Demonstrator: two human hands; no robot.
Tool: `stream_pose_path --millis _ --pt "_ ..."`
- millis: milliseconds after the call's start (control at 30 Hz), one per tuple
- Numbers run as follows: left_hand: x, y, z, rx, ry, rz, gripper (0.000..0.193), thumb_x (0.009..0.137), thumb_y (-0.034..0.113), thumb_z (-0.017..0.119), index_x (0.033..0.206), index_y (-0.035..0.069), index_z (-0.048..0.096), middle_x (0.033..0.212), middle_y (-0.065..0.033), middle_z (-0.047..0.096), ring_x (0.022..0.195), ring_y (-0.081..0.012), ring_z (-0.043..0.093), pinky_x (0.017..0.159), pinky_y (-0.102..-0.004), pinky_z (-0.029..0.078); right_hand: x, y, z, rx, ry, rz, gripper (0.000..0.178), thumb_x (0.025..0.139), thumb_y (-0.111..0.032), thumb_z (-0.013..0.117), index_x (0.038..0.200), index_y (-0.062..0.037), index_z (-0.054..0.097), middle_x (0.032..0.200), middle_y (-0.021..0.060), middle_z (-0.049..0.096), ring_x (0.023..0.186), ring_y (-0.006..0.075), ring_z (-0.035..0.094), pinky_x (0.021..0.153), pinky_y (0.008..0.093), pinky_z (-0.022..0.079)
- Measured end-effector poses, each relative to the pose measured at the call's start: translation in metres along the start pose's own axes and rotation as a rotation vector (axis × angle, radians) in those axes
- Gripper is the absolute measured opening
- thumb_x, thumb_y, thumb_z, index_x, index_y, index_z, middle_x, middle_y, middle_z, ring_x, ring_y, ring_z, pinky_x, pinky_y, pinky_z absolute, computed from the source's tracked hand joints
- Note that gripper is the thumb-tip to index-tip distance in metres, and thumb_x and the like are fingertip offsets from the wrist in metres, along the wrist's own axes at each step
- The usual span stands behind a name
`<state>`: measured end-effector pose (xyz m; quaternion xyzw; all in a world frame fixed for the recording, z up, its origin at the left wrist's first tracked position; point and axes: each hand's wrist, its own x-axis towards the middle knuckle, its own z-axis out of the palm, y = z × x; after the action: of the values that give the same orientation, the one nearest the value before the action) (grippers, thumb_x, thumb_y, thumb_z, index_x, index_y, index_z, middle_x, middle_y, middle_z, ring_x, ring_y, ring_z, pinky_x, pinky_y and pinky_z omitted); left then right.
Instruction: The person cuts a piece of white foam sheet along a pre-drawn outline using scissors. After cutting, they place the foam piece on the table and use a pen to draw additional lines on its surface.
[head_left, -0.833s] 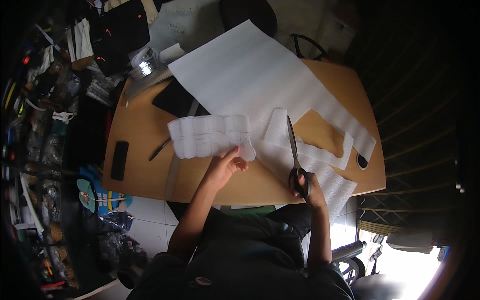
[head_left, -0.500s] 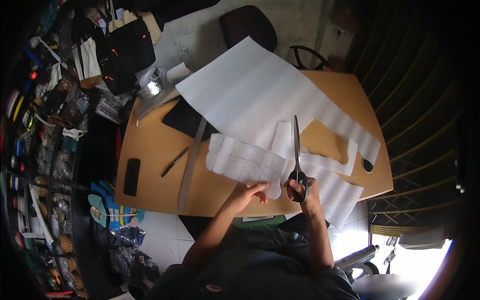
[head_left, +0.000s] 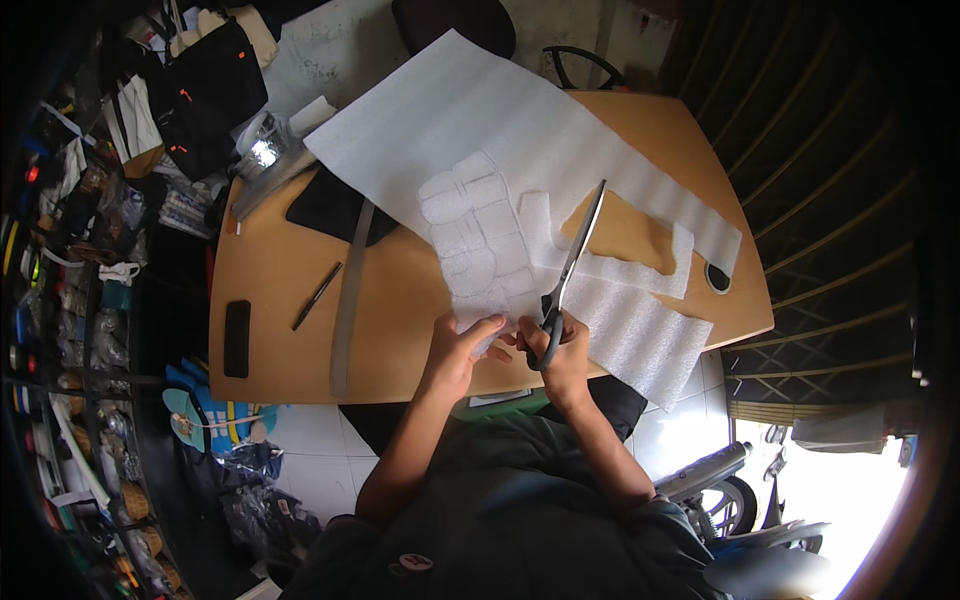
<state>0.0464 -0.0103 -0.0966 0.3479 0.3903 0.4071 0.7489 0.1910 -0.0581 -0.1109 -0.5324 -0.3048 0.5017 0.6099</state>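
A cut piece of white foam sheet (head_left: 485,240) with lines drawn on it hangs from my left hand (head_left: 456,357), whose thumb and fingers pinch its near end. My right hand (head_left: 562,362) grips black-handled scissors (head_left: 577,255), their blades closed and pointing away from me. The fingertips of that hand reach the piece's near right corner; whether they hold it too, I cannot tell. To the right of the piece lies a white foam offcut (head_left: 640,338) with a ragged strip. Beyond it spreads a large white foam sheet (head_left: 450,110).
On the wooden table (head_left: 270,275) lie a phone (head_left: 237,338), a pen (head_left: 317,296), a long grey ruler (head_left: 352,300) and a black flat item (head_left: 318,208). Crowded shelves (head_left: 75,330) stand left. A chair (head_left: 455,25) is behind the table, a folding gate (head_left: 830,200) to the right.
The drawn foam piece has swung from lying sideways to pointing away from me. My right hand has moved left with the scissors, close to my left hand. The view has shifted.
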Motion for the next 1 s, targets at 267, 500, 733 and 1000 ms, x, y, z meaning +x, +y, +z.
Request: stream_pose_path --millis 267,500,733,1000 --pt "-0.020 0.033 0.012 0.015 0.083 0.085 0.020 0.083 0.005 0.068 0.098 -0.007 0.061 0.086 -0.0140 0.066 0.063 -0.0223 0.065 0.047 -0.0326 0.052 -0.016 -0.018 -0.003 0.046 -0.185 -0.045 0.058 0.074 -0.053 0.078 0.091 -0.0018 0.057 0.071 0.0016 0.059 0.061 0.0068 0.052 0.053 0.0236 0.039" --pt "-0.035 0.090 0.030 0.027 0.105 0.301 0.012 0.084 0.002 0.067 0.092 -0.006 0.062 0.082 -0.0115 0.065 0.056 -0.0178 0.061 0.048 -0.0312 0.051 -0.042 -0.019 -0.033 -0.325 -0.465 -0.098 0.092 0.055 -0.089 0.061 0.090 -0.0041 0.052 0.069 0.0011 0.051 0.059 0.0096 0.046 0.053 0.0262 0.036" --pt "-0.041 0.091 0.049 0.070 0.083 0.350 0.009 0.086 -0.001 0.065 0.092 -0.008 0.062 0.079 -0.0111 0.067 0.054 -0.0158 0.062 0.050 -0.0295 0.052 -0.053 -0.030 -0.030 -0.429 -0.556 -0.214 0.083 0.058 -0.078 0.074 0.082 -0.0016 0.052 0.064 0.0053 0.051 0.057 0.0215 0.050 0.055 0.0345 0.042" --pt "-0.040 0.084 0.052 0.129 0.054 0.423 0.010 0.087 0.000 0.066 0.092 -0.008 0.062 0.076 -0.0105 0.067 0.056 -0.0144 0.064 0.051 -0.0279 0.053 -0.050 -0.034 -0.026 -0.392 -0.516 -0.179 0.080 0.058 -0.078 0.073 0.078 -0.0031 0.053 0.058 0.0024 0.051 0.052 0.0139 0.048 0.049 0.0307 0.039"
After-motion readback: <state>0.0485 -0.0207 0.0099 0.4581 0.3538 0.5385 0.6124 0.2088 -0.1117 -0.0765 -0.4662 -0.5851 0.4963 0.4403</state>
